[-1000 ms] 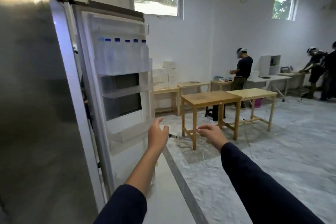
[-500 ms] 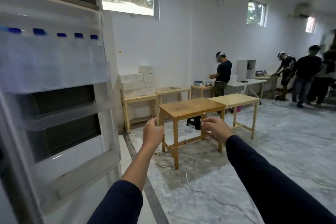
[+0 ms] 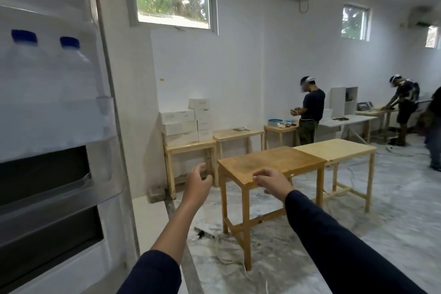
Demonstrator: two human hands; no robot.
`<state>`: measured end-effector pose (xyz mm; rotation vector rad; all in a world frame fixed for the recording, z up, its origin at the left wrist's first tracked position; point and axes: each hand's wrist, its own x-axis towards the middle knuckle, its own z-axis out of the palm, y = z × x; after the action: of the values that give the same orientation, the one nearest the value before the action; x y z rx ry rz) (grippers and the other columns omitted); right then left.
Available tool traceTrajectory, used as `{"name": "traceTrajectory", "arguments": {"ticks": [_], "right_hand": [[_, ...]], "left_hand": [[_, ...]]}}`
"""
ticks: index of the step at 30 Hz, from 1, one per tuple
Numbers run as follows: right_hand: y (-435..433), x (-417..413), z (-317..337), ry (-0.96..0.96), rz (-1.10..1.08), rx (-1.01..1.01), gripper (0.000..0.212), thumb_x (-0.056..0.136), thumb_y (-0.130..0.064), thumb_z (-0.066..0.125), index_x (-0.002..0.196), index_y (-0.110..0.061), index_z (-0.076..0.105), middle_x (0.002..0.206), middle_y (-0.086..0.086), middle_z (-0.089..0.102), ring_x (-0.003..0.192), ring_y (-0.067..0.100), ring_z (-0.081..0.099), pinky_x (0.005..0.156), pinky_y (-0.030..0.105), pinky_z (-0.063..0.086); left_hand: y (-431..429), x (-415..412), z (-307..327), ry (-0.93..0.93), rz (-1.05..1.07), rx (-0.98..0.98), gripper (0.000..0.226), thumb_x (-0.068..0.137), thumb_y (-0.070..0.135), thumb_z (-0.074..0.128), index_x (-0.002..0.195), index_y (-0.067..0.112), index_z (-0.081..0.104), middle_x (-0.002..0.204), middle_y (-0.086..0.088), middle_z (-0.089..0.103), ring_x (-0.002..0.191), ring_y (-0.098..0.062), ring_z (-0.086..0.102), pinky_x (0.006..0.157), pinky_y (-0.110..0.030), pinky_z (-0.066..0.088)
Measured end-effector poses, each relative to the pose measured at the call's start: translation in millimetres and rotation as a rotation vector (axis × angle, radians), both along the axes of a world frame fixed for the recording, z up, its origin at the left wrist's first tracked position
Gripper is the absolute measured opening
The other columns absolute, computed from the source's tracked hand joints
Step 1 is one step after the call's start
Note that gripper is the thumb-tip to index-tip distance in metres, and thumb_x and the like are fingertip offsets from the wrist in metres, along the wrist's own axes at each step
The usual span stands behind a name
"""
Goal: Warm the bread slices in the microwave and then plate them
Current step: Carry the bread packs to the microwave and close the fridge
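Left hand [image 3: 198, 182] and right hand [image 3: 272, 181] are floating out front, apart from each other and touching nothing. Fingers on both are curling loosely with the thumbs clear; neither is holding anything. Sleeves are dark and the left forearm is bare.

Fridge door [image 3: 71, 198] is standing open at far left, its inner racks facing the camera. Two blue-capped bottles [image 3: 69, 69] are sitting in the upper rack. The left hand is hovering near the door's edge but not touching it. A wooden table [image 3: 269, 162] is standing just beyond the hands, with a paler table [image 3: 334, 148] butting against its far end. White boxes [image 3: 183, 124] are sitting stacked on a small table by the wall. Other people are working at benches along the far wall.

Bread is not showing anywhere in view. Neither is the microwave or the plate.

Judgement: the task is sitting at its very start, the fetching stage, with nothing being warmed or plated. Head is pointing into the room, not into the fridge, whose inside lies out of frame. The next move calls for finding the bread first, perhaps in the fridge, though that cannot be told from here. Both hands are free for that. The open door wants minding, being close to the left hand.
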<state>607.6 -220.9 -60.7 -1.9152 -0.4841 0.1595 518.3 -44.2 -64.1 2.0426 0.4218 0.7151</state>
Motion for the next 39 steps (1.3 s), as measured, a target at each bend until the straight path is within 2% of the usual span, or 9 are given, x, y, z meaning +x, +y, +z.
{"name": "traceTrajectory", "arguments": {"ticks": [3,11,16,19,23,28,31,34,39], "right_hand": [[49.4,61.2,13.5,-0.002,0.04,0.037,0.023,0.091,-0.017,0.054,0.112,-0.01,0.059,0.108,0.008,0.061,0.097,0.018,0.056,0.068,0.022,0.045],[193.4,172.5,31.7,0.068,0.272,0.078,0.027,0.093,-0.015,0.051,0.118,-0.007,0.056,0.114,0.01,0.059,0.104,0.021,0.054,0.074,0.023,0.045],[294.0,199.0,36.8,0.151,0.406,0.171,0.021,0.093,-0.009,0.049,0.112,-0.003,0.058,0.113,0.015,0.06,0.1,0.026,0.057,0.075,0.027,0.046],[359.2,194.7,40.5,0.19,0.561,0.179,0.021,0.093,-0.01,0.05,0.112,-0.004,0.058,0.112,0.013,0.061,0.096,0.022,0.056,0.068,0.026,0.044],[431.2,162.0,48.9,0.244,0.883,0.205,0.018,0.094,-0.017,0.051,0.11,-0.011,0.057,0.112,0.008,0.059,0.1,0.019,0.057,0.08,0.03,0.049],[476.3,109.0,61.2,0.211,1.224,0.29,0.033,0.096,-0.029,0.047,0.125,-0.014,0.052,0.119,0.003,0.057,0.113,0.017,0.053,0.101,0.033,0.043],[482.4,88.1,63.9,0.293,1.31,0.314,0.042,0.093,-0.045,0.042,0.121,-0.017,0.056,0.122,0.007,0.059,0.116,0.022,0.054,0.106,0.043,0.04],[481.8,79.0,56.9,0.372,1.325,0.306,0.052,0.085,-0.06,0.035,0.112,-0.019,0.056,0.109,0.007,0.061,0.109,0.03,0.056,0.102,0.046,0.042],[463.2,73.2,52.5,0.384,1.299,0.367,0.037,0.098,-0.043,0.032,0.123,-0.019,0.048,0.108,0.0,0.053,0.104,0.018,0.049,0.098,0.034,0.037]], "left_hand": [[53.9,55.1,12.3,-0.038,0.037,0.066,0.046,0.093,0.013,0.05,0.138,0.01,0.041,0.142,-0.009,0.044,0.128,-0.027,0.044,0.098,-0.034,0.039],[160.1,127.3,30.1,0.145,0.161,0.573,0.046,0.09,0.012,0.044,0.136,0.006,0.041,0.14,-0.007,0.042,0.128,-0.021,0.04,0.104,-0.029,0.033],[191.9,125.9,43.0,0.122,0.491,0.862,0.042,0.086,0.013,0.045,0.128,0.007,0.046,0.131,-0.008,0.048,0.123,-0.022,0.042,0.107,-0.027,0.03],[206.5,122.7,50.4,0.209,0.703,0.931,0.053,0.086,0.015,0.048,0.137,0.006,0.038,0.144,-0.01,0.038,0.138,-0.024,0.03,0.117,-0.032,0.016],[222.8,107.6,54.2,0.318,1.034,1.041,0.063,0.063,0.014,0.072,0.123,0.003,0.058,0.132,-0.015,0.056,0.127,-0.028,0.049,0.11,-0.042,0.03],[224.3,86.0,45.1,0.511,1.337,1.095,0.06,0.078,0.012,0.049,0.137,0.003,0.043,0.147,-0.015,0.039,0.139,-0.028,0.031,0.113,-0.042,0.006],[223.4,64.8,29.7,0.654,1.403,1.09,0.061,0.08,0.012,0.031,0.14,0.001,0.035,0.15,-0.017,0.032,0.142,-0.025,0.021,0.114,-0.039,0.009],[216.8,40.9,13.9,0.838,1.375,1.206,0.064,0.085,0.013,0.037,0.145,0.0,0.021,0.156,-0.016,0.015,0.145,-0.023,0.01,0.118,-0.036,0.003],[196.4,28.3,12.5,0.941,1.433,1.278,0.06,0.091,0.024,0.028,0.147,0.005,0.018,0.157,-0.011,0.008,0.146,-0.021,0.006,0.119,-0.035,-0.004]]}}
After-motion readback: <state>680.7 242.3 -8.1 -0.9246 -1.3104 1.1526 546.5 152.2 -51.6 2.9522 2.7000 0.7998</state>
